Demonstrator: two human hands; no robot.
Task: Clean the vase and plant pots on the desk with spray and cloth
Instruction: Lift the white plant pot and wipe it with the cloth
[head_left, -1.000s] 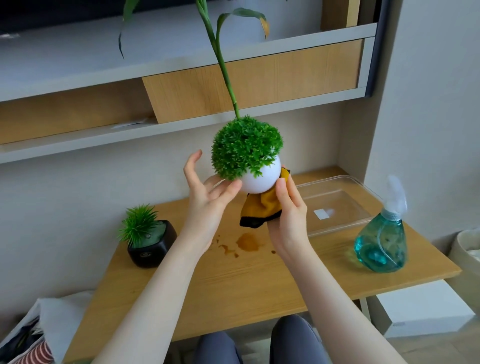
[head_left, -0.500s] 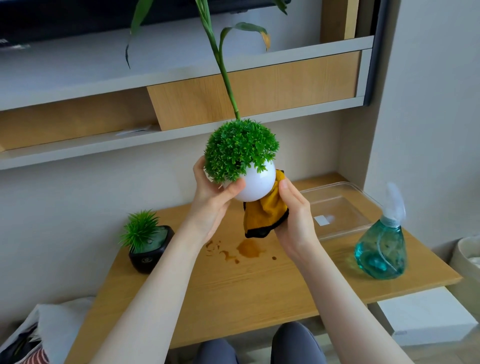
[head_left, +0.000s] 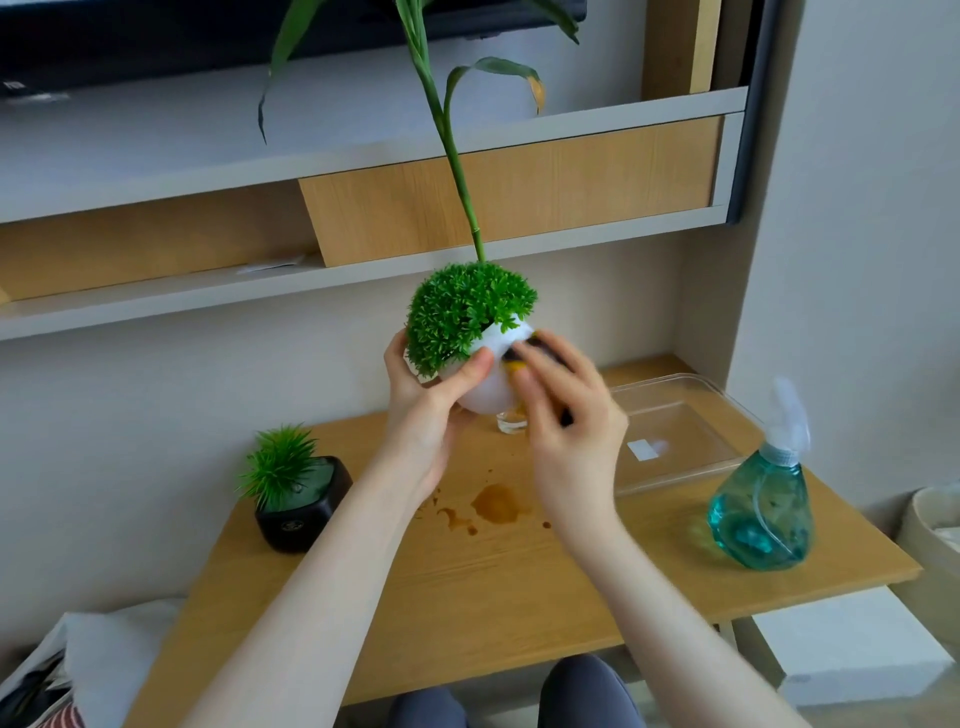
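Note:
A round white pot (head_left: 491, 387) with a bushy green plant is held up above the desk (head_left: 519, 582). My left hand (head_left: 431, 410) grips its left side, thumb across the front. My right hand (head_left: 566, 415) presses a yellow and black cloth (head_left: 519, 361) against the pot's right side; most of the cloth is hidden under the fingers. Behind the pot stands a small glass vase (head_left: 511, 422) with a tall green stem. A black pot (head_left: 301, 504) with a spiky plant sits at the desk's left. The teal spray bottle (head_left: 761, 512) stands at the right.
A clear plastic lid (head_left: 675, 431) lies at the back right of the desk. Brown wet stains (head_left: 493, 504) mark the middle of the wood. Shelves run along the wall above. A white bin (head_left: 935, 540) stands right of the desk, and my knees show below its front edge.
My right hand moved the cloth from under the pot up onto its right front side. My left hand closed round the pot, which tilted to the left.

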